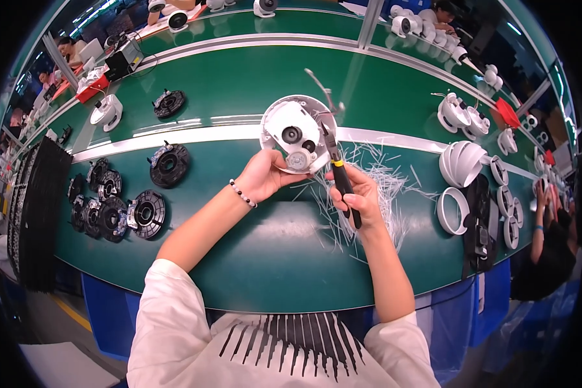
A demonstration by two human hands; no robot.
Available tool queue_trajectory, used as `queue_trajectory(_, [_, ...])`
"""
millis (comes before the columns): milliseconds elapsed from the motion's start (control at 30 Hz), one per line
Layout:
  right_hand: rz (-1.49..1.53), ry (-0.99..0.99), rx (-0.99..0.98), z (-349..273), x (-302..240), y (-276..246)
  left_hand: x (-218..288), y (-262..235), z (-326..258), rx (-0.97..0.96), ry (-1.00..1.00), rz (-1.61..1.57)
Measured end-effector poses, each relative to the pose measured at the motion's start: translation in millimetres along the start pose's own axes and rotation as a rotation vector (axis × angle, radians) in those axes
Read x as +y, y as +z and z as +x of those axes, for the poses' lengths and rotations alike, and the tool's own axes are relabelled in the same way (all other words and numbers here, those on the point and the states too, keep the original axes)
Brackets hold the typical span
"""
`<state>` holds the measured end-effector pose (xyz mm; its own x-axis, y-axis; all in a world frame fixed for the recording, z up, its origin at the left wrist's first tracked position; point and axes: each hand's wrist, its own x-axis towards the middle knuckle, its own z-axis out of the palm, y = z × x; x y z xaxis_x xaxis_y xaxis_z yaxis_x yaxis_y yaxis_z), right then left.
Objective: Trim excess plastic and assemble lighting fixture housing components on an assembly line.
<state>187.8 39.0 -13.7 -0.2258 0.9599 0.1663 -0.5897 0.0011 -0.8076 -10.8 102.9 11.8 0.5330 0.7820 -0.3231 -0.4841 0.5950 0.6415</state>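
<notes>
My left hand (263,176) grips the lower edge of a round white camera housing (277,121), its fingers partly hidden beneath it. Two dark round parts and a clear round part show inside the housing. In my right hand (359,197) is a pair of cutting pliers (337,169) with black handles and a yellow band. Their jaws rest against or just over the housing's right side; I cannot tell whether they close on anything. A thin cable (322,87) sticks up from the housing's upper right. Thin white plastic strips (388,187) lie heaped beside my right hand.
Several black round bases (150,215) sit on the green table at left, beside a tall black stack (35,213). White rings (452,211) and domes (462,163) stand at right. More white camera units (107,112) line the far strip. Co-workers sit beyond and at right.
</notes>
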Motion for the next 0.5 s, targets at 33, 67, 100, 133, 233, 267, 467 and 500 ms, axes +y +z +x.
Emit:
queue_trajectory(33, [0.015,0.022,-0.034,-1,2,-4,-3,1,0,-0.012,0.035,0.03])
queue_trajectory(67, [0.031,0.042,-0.069,-1,1,-8,-4,4,2,0.025,0.058,0.042])
queue_trajectory(100, [0.056,0.025,-0.053,3,1,-10,-1,8,5,0.061,0.082,0.054])
queue_trajectory(133, [0.139,0.024,-0.134,12,-1,-5,2,0,13,0.041,0.131,0.029])
queue_trajectory(233, [0.061,0.072,-0.143,11,7,-1,6,2,3,0.036,0.139,0.015])
queue_trajectory(267, [0.044,0.088,-0.147,8,5,-1,7,5,1,0.038,0.136,0.023])
queue_trajectory(467, [0.171,0.055,-0.116,-1,11,4,8,0,-6,0.02,0.192,0.055])
queue_trajectory(500, [0.198,0.056,-0.116,-3,12,3,7,-1,-6,0.008,0.194,0.033])
